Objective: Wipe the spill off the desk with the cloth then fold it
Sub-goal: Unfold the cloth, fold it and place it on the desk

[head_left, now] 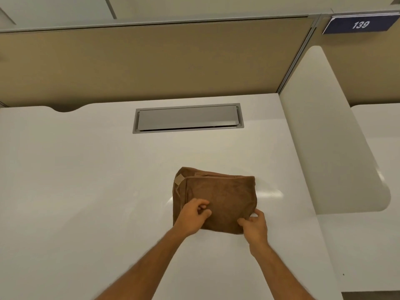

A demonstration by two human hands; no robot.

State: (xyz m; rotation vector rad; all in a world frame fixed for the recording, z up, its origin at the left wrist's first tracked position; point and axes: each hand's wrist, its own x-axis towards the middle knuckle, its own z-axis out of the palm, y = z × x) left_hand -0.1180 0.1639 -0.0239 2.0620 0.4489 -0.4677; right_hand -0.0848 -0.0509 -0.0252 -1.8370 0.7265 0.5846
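Observation:
A brown cloth (pixel 220 195) lies folded in layers on the white desk (pixel 86 180), a little right of centre. A pale label shows at its far left corner. My left hand (pixel 192 215) pinches the cloth's near left part with curled fingers. My right hand (pixel 254 225) grips the near right corner between thumb and fingers. No spill is visible on the desk surface.
A grey metal cable hatch (pixel 188 118) is set into the desk behind the cloth. A tan partition (pixel 151 61) backs the desk. A white rounded divider (pixel 331 137) stands on the right, with a blue sign (pixel 360 24) reading 139 above it.

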